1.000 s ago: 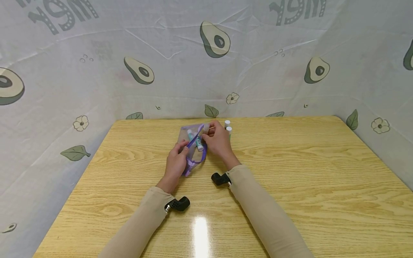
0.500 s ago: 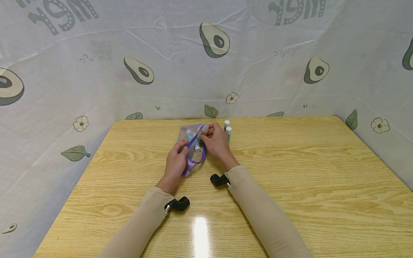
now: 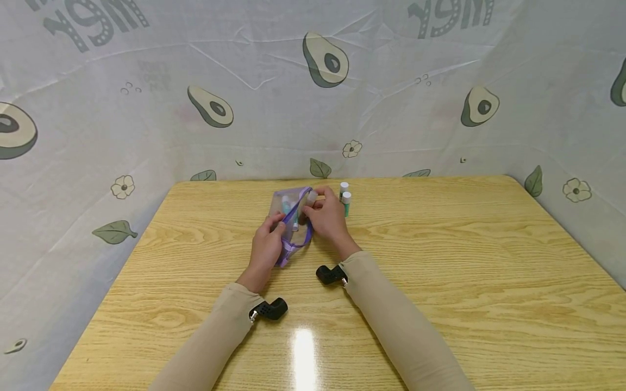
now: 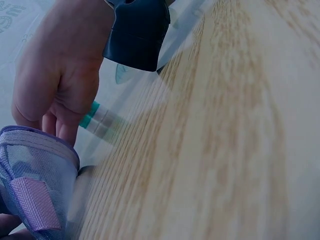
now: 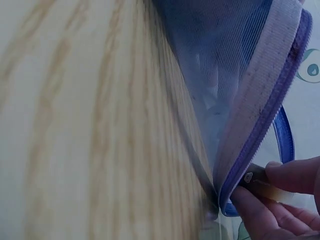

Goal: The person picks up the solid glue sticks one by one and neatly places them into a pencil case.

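Observation:
A mesh zip pouch with purple edging lies near the table's back, its mouth turned to the right. My left hand grips its near side, thumb on top. Inside the mesh show white-capped tubes with teal labels. My right hand is at the pouch's mouth. In the right wrist view, its thumb and finger pinch a small brownish tube-like thing with a white mark, right beside the purple zipper; its exact kind I cannot tell. The left wrist view has the right hand's fingers behind the pouch rim.
Two white-capped green tubes stand upright just right of the right hand. The wood-grain table meets a hanging cloth printed with avocados at the back. Black wrist mounts stick out from both sleeves.
The teal-labelled tube at the pouch's mouth has slid left, deeper inside, out of the right hand's fingers. A brownish thing now shows at those fingertips. The left hand has stayed put.

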The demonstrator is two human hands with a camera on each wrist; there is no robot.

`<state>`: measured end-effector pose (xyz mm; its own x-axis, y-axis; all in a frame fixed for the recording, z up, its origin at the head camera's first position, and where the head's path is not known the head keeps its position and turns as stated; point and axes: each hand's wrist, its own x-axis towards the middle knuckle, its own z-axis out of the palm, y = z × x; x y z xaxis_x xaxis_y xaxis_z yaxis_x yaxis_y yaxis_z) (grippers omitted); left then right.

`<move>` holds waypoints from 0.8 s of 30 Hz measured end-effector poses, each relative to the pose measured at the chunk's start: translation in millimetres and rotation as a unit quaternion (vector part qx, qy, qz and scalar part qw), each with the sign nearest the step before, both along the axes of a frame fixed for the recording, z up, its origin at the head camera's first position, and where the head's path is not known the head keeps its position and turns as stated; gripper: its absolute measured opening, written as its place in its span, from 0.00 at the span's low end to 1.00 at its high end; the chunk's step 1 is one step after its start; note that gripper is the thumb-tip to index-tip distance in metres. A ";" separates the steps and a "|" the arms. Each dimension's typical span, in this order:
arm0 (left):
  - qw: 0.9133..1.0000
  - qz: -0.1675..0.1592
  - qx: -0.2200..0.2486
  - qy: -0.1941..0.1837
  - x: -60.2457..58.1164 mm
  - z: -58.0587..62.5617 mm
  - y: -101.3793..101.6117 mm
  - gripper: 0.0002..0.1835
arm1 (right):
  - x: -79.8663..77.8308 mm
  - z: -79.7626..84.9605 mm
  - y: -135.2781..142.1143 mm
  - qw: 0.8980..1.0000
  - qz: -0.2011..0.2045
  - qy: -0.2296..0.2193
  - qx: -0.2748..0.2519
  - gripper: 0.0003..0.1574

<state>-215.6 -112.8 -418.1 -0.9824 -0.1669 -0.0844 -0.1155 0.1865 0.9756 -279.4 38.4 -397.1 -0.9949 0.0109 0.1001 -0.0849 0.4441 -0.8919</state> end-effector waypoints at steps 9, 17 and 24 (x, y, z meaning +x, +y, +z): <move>1.000 -0.001 0.004 -0.001 0.3 1.1 -0.6 0.23 | 0.4 -2.9 -2.6 0.998 -0.012 -0.040 -0.042 0.33; 1.000 0.002 -0.004 -0.003 0.1 2.0 -0.2 0.22 | 0.8 -2.1 -4.4 0.997 -0.023 -0.058 -0.038 0.33; 1.000 -0.004 -0.002 -0.003 1.4 2.1 -0.4 0.22 | 0.5 -4.3 -6.9 0.998 -0.044 -0.043 -0.024 0.32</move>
